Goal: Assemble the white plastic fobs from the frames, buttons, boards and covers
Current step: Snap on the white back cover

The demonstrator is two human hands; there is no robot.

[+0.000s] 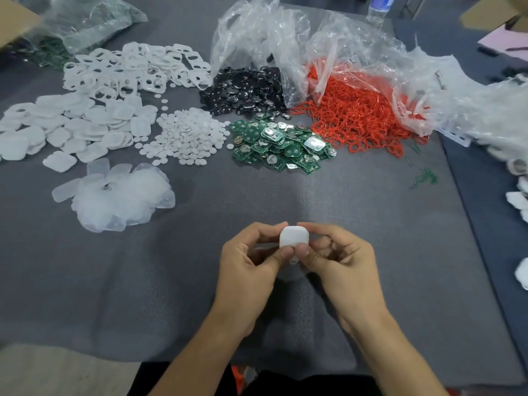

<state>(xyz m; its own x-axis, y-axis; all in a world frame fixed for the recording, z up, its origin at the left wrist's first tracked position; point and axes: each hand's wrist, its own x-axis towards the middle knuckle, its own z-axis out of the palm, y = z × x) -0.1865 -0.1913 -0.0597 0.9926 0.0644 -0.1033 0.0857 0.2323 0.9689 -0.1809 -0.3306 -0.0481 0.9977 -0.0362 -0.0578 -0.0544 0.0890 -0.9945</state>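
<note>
- Left hand (251, 252) and right hand (340, 252): both pinch one fob (294, 237) between them, thumbs (281, 257) pressed on its near edge and forefingers curled over its far edge.
- Fob position: held off the mat (314, 190), low centre of view, just in front of the body. A smooth white face is turned up. A small pale part shows below the thumbs; I cannot tell what it is.
- Step, as judged: closing stage, with the cover being squeezed onto the frame. The seam is hidden by the fingers, so whether it has seated fully is unknown.
- Next move calls for even pressure round all edges, then a turn of the fob to check the seam before it is set aside. A gap on one side would mean another squeeze there.
- After that, probably a reach to the far left for a new frame.
- Stock beyond the hands:
  - clear pieces (123, 195), near left
  - buttons (185, 135) and boards (280, 147), mid table
  - covers (71, 127), left
  - frames (137, 67), far left
  - black parts (245, 92) and red rings (357, 115), spilling from bags (257, 32) at the back
</note>
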